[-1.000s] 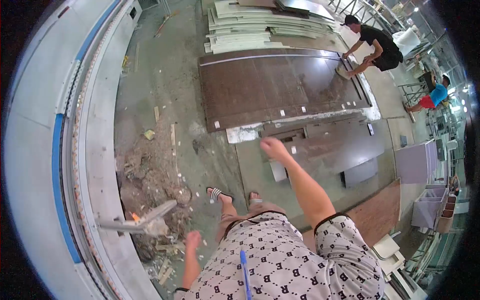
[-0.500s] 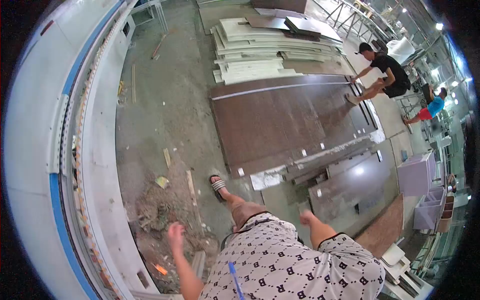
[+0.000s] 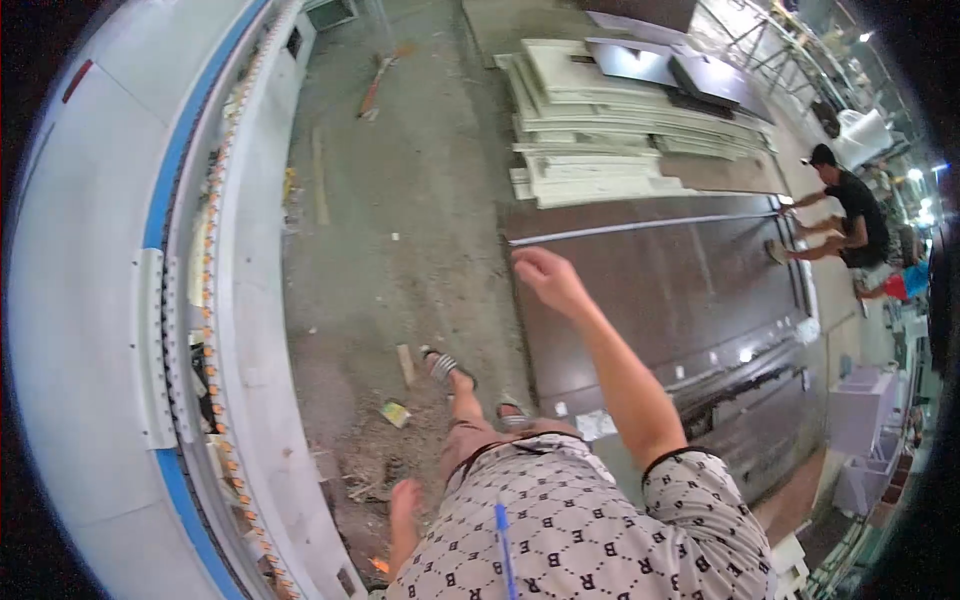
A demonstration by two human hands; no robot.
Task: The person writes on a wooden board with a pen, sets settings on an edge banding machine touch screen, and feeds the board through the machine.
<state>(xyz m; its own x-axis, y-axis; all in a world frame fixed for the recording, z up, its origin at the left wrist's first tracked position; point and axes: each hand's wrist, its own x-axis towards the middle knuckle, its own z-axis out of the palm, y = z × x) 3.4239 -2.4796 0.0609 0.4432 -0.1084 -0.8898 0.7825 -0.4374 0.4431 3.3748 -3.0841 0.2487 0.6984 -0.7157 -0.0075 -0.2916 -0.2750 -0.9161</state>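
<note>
My right hand (image 3: 550, 282) reaches forward over the near left corner of a large brown panel (image 3: 640, 300). Its fingers are loosely bent and apart, with nothing seen between them. Just beyond the fingertips lies the left end of a long pale strip (image 3: 650, 228), which runs across the panel; I see no clear contact. My left hand (image 3: 405, 500) hangs low beside my body over the littered floor, its fingers smeared and hard to read. At the far end of the strip, a person in black (image 3: 855, 220) bends down with a hand near it.
A long white machine (image 3: 250, 300) with a blue stripe runs along the left. Pale boards (image 3: 590, 120) are stacked behind the brown panel. Wood scraps and a yellow packet (image 3: 396, 413) lie on the floor (image 3: 400, 200). Lilac boxes (image 3: 862, 400) stand at the right.
My right hand has risen and reached forward to near the strip's left end. My left hand has dropped back. The view has shifted, and both my feet now show near the panel.
</note>
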